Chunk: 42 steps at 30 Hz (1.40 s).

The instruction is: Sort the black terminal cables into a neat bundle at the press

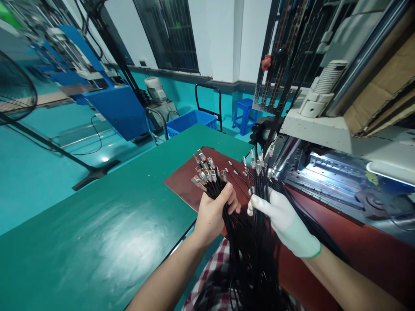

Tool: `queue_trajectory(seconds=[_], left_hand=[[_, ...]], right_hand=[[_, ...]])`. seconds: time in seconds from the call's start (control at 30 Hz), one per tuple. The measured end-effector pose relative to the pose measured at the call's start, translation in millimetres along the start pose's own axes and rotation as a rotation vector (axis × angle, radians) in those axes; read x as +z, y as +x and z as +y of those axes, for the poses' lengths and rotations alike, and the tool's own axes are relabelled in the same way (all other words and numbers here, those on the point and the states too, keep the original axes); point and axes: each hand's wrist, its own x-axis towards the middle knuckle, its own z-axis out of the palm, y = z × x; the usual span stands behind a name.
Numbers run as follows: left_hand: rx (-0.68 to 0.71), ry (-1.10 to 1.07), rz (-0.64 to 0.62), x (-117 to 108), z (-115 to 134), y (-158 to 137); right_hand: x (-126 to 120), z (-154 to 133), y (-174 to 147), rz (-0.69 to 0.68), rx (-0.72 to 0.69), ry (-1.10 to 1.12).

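My bare left hand [215, 211] is closed round a bundle of black cables [214, 188], whose silver metal-and-clear ends fan out above the fist. To its right, my right hand [280, 214], in a white glove, grips a second bundle of black cables [260, 185] with similar silver ends pointing up. Both bundles hang down over my lap, where they merge into a dark mass. Behind the hands, several loose cables [238, 179] with thin metal tips lie on the reddish-brown sheet [181, 181].
A green table [97, 242] stretches to the left. At the right stands a large machine with a lit metal bed [324, 166] and cardboard [382, 82]. Beyond the table are a blue crate [191, 121], a blue stool [245, 114] and a fan stand [94, 170].
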Motion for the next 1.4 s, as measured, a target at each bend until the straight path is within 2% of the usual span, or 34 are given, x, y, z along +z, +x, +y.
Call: queue_trajectory(seconds=[0.27, 0.37, 0.53, 0.7, 0.83, 1.0, 1.07, 1.17, 1.27, 1.33, 1.4], left_hand=[[-0.009, 0.022, 0.039, 3, -3, 4], [-0.024, 0.021, 0.057, 4, -1, 4], [-0.046, 0.025, 0.032, 3, 1, 3], [-0.052, 0.012, 0.022, 2, 1, 3], [-0.055, -0.036, 0.062, 3, 0, 4], [-0.075, -0.054, 0.045, 4, 1, 4], [-0.074, -0.038, 0.044, 4, 1, 4], [-0.072, -0.005, 0.042, 3, 2, 5], [-0.078, 0.053, 0.032, 3, 3, 5], [-0.08, 0.067, 0.024, 3, 4, 5], [-0.083, 0.045, 0.022, 4, 5, 4]], right_hand=[[-8, -6, 6, -0.29, 0.039, -0.051], [-13, -4, 7, -0.334, 0.069, -0.025], [-20, -5, 7, -0.37, 0.009, -0.097], [-21, -12, 6, -0.377, 0.014, -0.144], [-19, -8, 8, -0.334, 0.033, -0.235], [-18, 2, 10, -0.244, 0.024, -0.315], [-15, 5, 9, -0.168, -0.007, -0.364], [-10, 7, 6, 0.014, -0.061, -0.42], [-4, 8, 2, 0.206, -0.042, -0.43], [-2, 7, 0, 0.254, -0.031, -0.424], [-2, 6, -2, 0.242, -0.034, -0.421]])
